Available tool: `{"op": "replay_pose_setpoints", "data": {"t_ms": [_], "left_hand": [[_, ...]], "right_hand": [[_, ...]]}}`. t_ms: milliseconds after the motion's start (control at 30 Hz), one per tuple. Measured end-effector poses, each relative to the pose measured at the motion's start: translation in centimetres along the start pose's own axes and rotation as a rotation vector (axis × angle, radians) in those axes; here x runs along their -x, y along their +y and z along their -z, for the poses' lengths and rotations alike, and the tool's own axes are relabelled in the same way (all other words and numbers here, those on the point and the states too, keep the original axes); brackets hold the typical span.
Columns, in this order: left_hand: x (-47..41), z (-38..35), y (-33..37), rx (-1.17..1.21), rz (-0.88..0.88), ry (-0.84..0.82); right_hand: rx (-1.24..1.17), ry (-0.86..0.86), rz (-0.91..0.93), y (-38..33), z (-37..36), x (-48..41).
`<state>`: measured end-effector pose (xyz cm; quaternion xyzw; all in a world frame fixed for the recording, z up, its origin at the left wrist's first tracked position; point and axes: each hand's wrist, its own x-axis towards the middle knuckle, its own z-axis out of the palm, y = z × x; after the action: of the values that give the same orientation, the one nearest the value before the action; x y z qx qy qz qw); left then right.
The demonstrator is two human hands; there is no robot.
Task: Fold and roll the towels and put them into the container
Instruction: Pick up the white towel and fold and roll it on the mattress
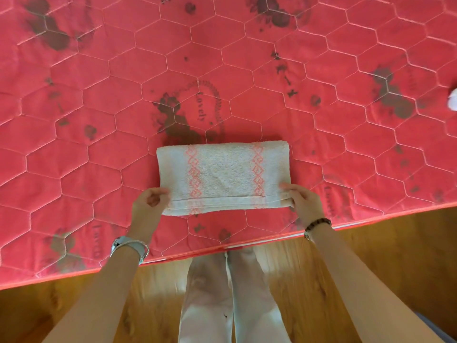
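Note:
A white towel [222,174] with two pink patterned stripes lies folded into a rectangle on the red quilted mattress [99,149], close to its near edge. My left hand [150,201] pinches the towel's near left corner. My right hand [303,200] pinches the near right corner, with the thumb on top of the layers. The near edge shows several stacked layers. No container is in view.
The mattress edge [247,246] runs across in front of me, with wooden floor [371,268] below it and my legs in light trousers [227,293]. A bit of white cloth [453,100] shows at the far right edge of the mattress.

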<state>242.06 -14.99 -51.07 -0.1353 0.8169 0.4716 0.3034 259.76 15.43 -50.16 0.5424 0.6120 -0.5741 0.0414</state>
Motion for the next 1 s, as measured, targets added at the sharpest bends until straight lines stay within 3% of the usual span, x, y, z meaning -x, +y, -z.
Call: {"op": "replay_pose_setpoints", "data": {"t_ms": [333, 567, 733, 1000], "left_hand": [[0.3, -0.7, -0.4, -0.188, 0.038, 0.004], [-3.2, -2.0, 4.0, 0.088, 0.0, 0.199], [-6.0, -2.4, 5.7, 0.1, -0.031, 0.128], [-8.1, -2.6, 5.7, 0.076, -0.075, 0.063]], "right_hand": [[0.215, 0.051, 0.062, -0.2, -0.9, -0.7], [0.211, 0.048, 0.126, -4.9, -2.0, -4.7], [0.275, -0.006, 0.238, -7.7, -2.5, -7.5], [0.201, 0.058, 0.203, -7.1, -2.5, -8.5]]}}
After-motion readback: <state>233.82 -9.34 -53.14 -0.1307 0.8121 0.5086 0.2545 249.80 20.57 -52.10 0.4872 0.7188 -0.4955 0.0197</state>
